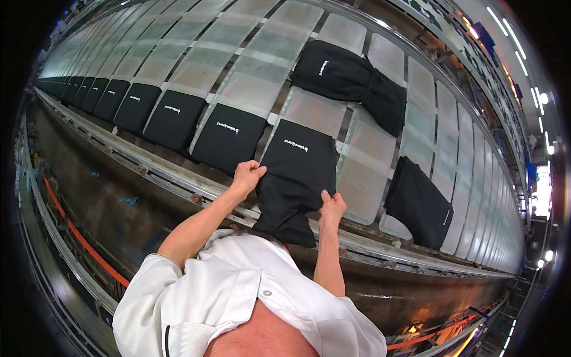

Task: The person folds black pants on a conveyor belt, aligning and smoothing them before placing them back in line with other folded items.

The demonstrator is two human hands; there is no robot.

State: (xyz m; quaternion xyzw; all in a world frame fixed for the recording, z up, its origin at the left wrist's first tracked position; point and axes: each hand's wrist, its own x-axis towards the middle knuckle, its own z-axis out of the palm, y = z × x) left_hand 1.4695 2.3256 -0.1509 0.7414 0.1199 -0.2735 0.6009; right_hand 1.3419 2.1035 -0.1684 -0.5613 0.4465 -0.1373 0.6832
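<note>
A black fabric garment piece (296,165) with a small white print lies over the near end of a flat printing pallet (313,107). My left hand (248,175) pinches its left edge between thumb and fingers. At the opposite edge my right hand (332,206) grips the cloth, thumb on top. Between my hands the lower part of the cloth is bunched and hangs over the metal rail towards my body. To the left, another black printed piece (229,136) lies smooth on the neighbouring pallet.
Several more pallets with black pieces (175,117) run off to the left. A bunched black garment pile (345,76) lies across pallets at the far side. Another black stack (419,203) rests to the right. A metal rail (370,253) runs along the near edge.
</note>
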